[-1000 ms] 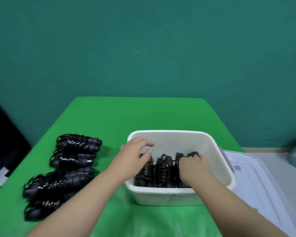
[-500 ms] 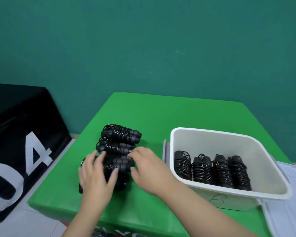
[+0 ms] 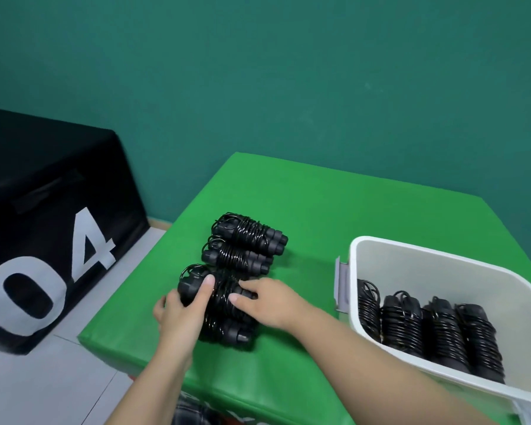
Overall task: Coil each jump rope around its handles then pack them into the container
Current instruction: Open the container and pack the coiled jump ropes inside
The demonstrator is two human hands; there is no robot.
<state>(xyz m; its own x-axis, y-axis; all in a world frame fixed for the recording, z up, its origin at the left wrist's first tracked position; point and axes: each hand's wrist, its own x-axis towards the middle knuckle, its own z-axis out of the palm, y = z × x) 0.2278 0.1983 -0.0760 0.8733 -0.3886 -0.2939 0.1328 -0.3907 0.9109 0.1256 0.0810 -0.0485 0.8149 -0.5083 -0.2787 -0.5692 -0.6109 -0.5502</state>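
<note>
I see both grips on one coiled jump rope [image 3: 219, 297], left of white container [image 3: 442, 256] on green tabletop [image 3: 319, 210]. Left hand [image 3: 181, 314] curled round its end, right hand [image 3: 267, 302] clasping its middle. Two more bundles [image 3: 242, 246] beyond it. Four packed ropes [image 3: 426, 329] inside container. Black box [image 3: 43, 225] far left of container.

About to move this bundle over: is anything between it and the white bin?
Nothing visible. Both hands, left hand and right hand, grip the coiled rope; only bare green table lies before the bin, which has room behind its four ropes.
</note>
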